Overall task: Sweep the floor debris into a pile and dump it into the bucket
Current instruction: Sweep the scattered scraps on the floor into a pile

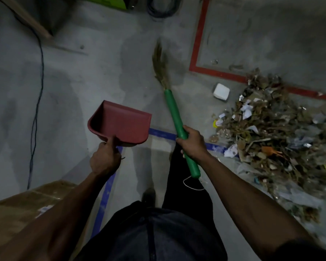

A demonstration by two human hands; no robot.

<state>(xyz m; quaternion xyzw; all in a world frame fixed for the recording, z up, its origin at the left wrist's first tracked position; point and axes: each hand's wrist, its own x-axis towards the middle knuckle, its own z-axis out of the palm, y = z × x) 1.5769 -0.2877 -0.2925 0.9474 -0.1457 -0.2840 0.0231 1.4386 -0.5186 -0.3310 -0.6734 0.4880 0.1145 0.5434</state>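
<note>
My left hand (104,157) grips the handle of a dark red dustpan (120,124), thumb lying along its back edge; the pan is held above the floor and has nothing in it. My right hand (193,143) is curled round the green handle of a grass broom (174,113), whose bristles (160,65) point away from me over the grey floor. A big pile of debris (275,136), dry leaves, paper scraps and wrappers, lies on the floor to the right of the broom. No bucket is in view.
A white block (221,92) lies left of the pile. Red tape (196,51) and blue tape (104,196) mark the concrete floor. A cardboard box (17,204) sits at lower left, a dark cable (36,102) runs along the left, coiled hose (162,8) at the top.
</note>
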